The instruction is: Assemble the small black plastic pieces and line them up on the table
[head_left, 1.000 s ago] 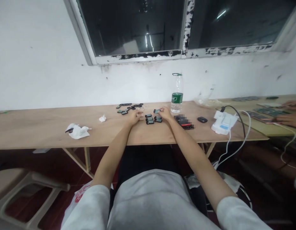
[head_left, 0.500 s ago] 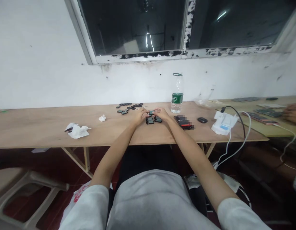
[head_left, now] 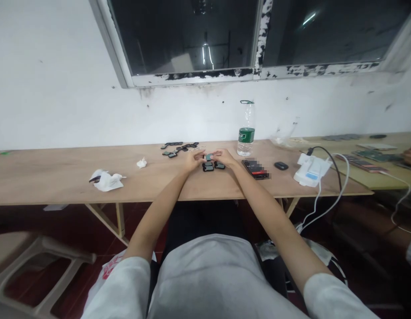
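My left hand [head_left: 193, 160] and my right hand [head_left: 224, 157] meet over the middle of the wooden table [head_left: 59, 177]. Between their fingertips they pinch one small dark part with a teal face [head_left: 209, 157]. Two similar small parts [head_left: 213, 166] lie on the table just below the hands. A scatter of several more dark parts [head_left: 178, 148] lies further back, to the left of my left hand.
A water bottle with a green label [head_left: 246, 130] stands right of my hands. A dark phone [head_left: 256, 169], a small black case [head_left: 281, 166] and a white cabled device [head_left: 311, 170] lie further right. Crumpled tissues [head_left: 106, 181] lie left. Another person's hand [head_left: 410, 156] shows at far right.
My hands came together from apart. The right hand brought the teal-faced part leftward, and both hands now pinch it above the two parts on the table.
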A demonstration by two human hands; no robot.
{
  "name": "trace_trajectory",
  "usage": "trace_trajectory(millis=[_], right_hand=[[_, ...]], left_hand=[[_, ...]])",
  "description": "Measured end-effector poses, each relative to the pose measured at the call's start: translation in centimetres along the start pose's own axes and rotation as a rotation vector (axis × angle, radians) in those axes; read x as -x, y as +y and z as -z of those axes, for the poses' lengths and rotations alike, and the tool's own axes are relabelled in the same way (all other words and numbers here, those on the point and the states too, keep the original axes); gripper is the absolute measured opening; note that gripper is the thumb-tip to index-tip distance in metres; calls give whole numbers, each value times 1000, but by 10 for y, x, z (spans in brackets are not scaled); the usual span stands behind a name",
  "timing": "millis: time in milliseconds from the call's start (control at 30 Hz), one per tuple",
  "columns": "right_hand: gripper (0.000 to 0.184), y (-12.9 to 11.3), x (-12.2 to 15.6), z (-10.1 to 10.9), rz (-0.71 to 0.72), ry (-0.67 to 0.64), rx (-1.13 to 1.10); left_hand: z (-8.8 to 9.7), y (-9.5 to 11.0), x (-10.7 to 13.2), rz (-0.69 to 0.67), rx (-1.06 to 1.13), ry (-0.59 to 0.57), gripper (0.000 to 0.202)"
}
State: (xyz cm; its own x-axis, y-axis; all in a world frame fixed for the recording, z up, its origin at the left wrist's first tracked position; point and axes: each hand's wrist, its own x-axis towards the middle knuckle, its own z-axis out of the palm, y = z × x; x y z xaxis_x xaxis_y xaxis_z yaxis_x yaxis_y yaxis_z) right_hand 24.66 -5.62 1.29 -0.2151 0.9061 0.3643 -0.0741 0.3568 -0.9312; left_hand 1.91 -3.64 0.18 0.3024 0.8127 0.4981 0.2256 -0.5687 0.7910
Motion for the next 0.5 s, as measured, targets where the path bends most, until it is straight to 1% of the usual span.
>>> trace_trajectory(millis=[67,167,233,300,400,467,500], right_hand=[[40,0,1,1,19,-24,10],[41,2,0,0,29,-56,20],[38,5,-3,0,18,-35,24],[32,8,-8,1,3,73,38],[24,11,-14,9,-37,320,136],[22,14,-16,19,-100,443,282],[21,16,-15,24,-138,481,365]], left_hand=[[1,-2,1,35,18,-13,70],[3,-1,3,77,-22,-23,63],[4,0,3,66,-51,-24,58],[6,0,2,16,-85,11,52],[15,-2,1,-44,-173,94,41],[24,-6,2,-25,-258,108,34],[29,-8,2,-4,-299,98,30]])
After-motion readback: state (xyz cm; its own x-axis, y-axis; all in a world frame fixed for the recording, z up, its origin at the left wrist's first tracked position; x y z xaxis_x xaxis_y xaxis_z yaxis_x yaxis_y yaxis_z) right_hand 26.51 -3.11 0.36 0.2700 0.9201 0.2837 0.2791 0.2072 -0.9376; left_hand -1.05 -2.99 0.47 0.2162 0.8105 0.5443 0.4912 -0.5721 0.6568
